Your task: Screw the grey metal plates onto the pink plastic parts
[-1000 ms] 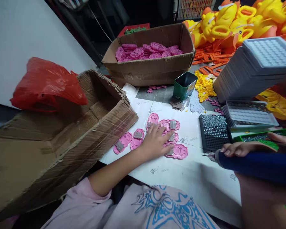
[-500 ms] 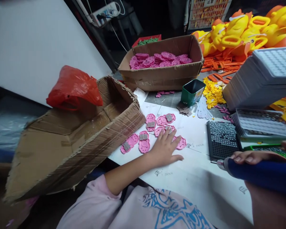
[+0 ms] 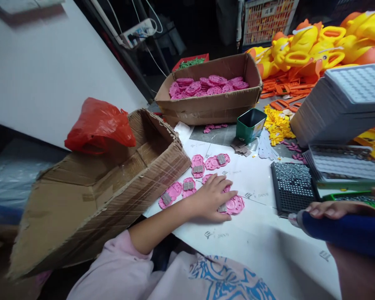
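Note:
My left hand is over a pink plastic piece with a grey metal plate, its thumb at the near edge and its fingers curled over the far side. Part of this piece is hidden, as is another pink piece behind the knuckles. Several similar pink pieces with grey plates lie on the white sheet beside the hand. My right hand is wrapped round a blue electric screwdriver, its tip pointing left near a black tray of small screws.
An open carton with a red plastic bag stands left. Behind is a carton of pink parts. A green tin, small yellow parts, stacked white trays and yellow duck toys fill the back right.
My left hand has drawn its fingers in round the right-hand pink piece, which has slid slightly towards me. The view has tilted up a little. My right hand still holds the screwdriver.

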Demonstrator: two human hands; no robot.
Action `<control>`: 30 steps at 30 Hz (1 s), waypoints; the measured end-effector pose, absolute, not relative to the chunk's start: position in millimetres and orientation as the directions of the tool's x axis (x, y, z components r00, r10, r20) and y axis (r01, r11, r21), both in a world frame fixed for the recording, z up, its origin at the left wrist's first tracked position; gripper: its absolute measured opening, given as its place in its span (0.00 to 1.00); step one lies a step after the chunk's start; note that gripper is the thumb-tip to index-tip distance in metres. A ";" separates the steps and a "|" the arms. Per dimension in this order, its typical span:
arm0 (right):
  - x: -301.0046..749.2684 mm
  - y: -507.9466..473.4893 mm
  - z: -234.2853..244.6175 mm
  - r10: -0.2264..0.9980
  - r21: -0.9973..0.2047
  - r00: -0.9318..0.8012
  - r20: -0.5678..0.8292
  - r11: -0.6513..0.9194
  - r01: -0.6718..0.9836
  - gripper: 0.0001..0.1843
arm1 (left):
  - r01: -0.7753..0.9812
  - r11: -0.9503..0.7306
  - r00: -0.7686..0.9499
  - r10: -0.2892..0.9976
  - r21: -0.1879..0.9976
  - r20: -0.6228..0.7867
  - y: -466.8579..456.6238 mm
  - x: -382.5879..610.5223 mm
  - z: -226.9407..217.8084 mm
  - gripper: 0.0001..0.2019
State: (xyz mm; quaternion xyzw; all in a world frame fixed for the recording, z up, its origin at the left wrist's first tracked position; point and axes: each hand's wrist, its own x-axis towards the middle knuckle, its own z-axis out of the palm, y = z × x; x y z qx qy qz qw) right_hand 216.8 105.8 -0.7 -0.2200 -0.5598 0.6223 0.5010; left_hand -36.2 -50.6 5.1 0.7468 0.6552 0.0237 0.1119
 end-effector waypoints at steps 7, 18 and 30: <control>219.5 99.9 -6.4 0.859 -0.897 -0.388 0.335 0.164 -0.411 0.34 | 0.971 -0.138 0.151 0.987 0.194 -0.052 -40.6 -34.5 9.1 0.27; 215.3 102.5 -5.4 0.889 -0.923 -0.357 0.287 0.156 -0.353 0.34 | 0.961 -0.113 0.095 0.992 0.253 0.082 -41.3 -37.7 -2.4 0.27; 211.6 102.1 8.2 0.914 -0.931 -0.372 0.160 0.015 -0.365 0.31 | 0.969 0.224 -0.228 0.973 0.108 0.026 -33.2 -56.5 39.8 0.33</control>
